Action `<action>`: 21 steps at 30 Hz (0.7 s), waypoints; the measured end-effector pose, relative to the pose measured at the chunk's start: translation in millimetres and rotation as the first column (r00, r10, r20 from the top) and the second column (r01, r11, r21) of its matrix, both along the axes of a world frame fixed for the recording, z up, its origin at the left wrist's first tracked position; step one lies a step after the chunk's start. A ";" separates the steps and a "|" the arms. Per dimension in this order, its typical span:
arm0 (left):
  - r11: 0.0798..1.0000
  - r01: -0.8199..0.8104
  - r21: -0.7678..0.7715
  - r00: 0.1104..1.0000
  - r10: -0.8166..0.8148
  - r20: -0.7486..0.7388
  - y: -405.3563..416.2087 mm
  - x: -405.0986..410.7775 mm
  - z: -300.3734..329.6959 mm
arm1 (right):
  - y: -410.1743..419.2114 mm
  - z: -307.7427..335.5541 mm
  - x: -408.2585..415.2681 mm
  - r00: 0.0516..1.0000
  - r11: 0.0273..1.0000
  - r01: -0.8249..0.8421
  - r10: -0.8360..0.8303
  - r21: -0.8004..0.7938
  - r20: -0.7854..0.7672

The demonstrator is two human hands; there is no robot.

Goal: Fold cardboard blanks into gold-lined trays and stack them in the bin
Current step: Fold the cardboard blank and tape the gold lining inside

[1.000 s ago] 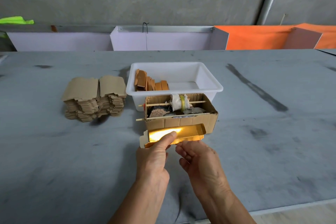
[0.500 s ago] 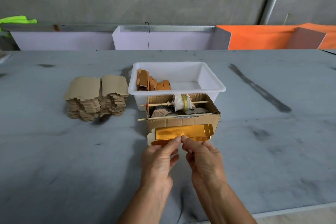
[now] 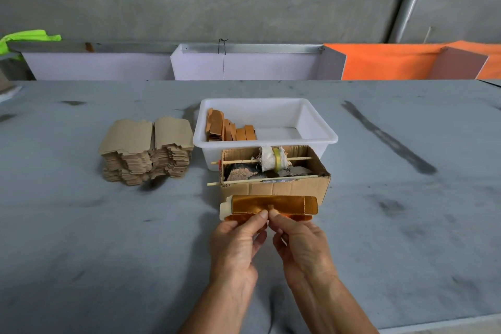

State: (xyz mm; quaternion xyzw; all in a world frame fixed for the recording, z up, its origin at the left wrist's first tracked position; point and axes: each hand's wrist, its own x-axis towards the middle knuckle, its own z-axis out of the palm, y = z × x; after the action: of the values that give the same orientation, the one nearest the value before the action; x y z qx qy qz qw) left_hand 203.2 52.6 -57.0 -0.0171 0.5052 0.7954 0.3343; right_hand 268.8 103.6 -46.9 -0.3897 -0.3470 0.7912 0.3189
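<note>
A gold-lined cardboard blank (image 3: 282, 205) stands half folded just in front of a brown box, its shiny inner face toward me. My left hand (image 3: 237, 244) pinches its near edge at the middle with thumb and fingertip. My right hand (image 3: 301, 244) pinches the same edge right beside it, the two thumbs almost touching. Behind the box sits the white bin (image 3: 317, 139), holding several folded trays (image 3: 230, 130) stood on edge at its left end. A stack of flat brown blanks (image 3: 146, 152) lies on the table left of the bin.
The open brown cardboard box (image 3: 298, 187) holds a cloth-wrapped roll on two thin sticks and some scraps. The grey table (image 3: 108, 252) stretches wide on both sides. White and orange panels (image 3: 379, 65) line the far edge before a concrete wall.
The bright glare on the gold face has gone as the blank tilted upright. My hands have come together, from holding the blank apart to pinching its near edge at the middle.
</note>
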 end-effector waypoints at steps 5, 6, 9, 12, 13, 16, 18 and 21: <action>0.999 -0.014 -0.030 0.999 0.013 -0.046 -1.1 -0.7 2.2 | 1.0 -1.7 -4.5 0.998 0.999 0.042 -0.043 0.030 0.048; 1.000 -0.001 -0.026 0.999 0.000 -0.035 -1.3 -1.4 2.5 | 2.2 -1.9 -4.8 0.996 0.998 0.052 -0.055 0.040 0.065; 1.000 0.025 0.006 0.999 -0.026 0.029 -3.2 -4.3 3.5 | 6.2 -0.6 -4.3 0.995 0.998 0.045 -0.048 0.041 0.090; 1.000 -0.008 0.008 0.999 0.008 0.053 -6.0 -8.1 2.7 | 11.4 1.4 -2.0 0.993 0.999 0.009 -0.014 0.045 0.118; 1.000 -0.019 0.003 0.998 0.019 0.054 -7.2 -9.5 2.0 | 13.4 1.9 -1.3 0.991 0.999 0.010 -0.017 0.054 0.136; 1.000 -0.024 -0.021 0.998 0.025 0.060 -9.1 -13.8 0.3 | 18.3 3.5 0.8 0.983 0.997 0.030 -0.042 0.071 0.179; 0.999 -0.008 -0.038 0.997 0.011 0.072 -9.7 -16.5 0.2 | 19.5 3.5 1.8 0.976 0.997 0.033 -0.049 0.076 0.212; 0.998 -0.027 -0.053 0.997 0.031 0.073 -11.1 -20.9 1.6 | 22.3 3.7 4.5 0.971 0.997 0.044 -0.059 0.068 0.231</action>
State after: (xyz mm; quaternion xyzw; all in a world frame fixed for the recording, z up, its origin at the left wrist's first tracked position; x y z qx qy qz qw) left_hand 182.3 41.5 -55.3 -0.0627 0.5126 0.7856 0.3407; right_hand 273.3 125.9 -43.2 -0.4786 -0.3964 0.7203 0.3083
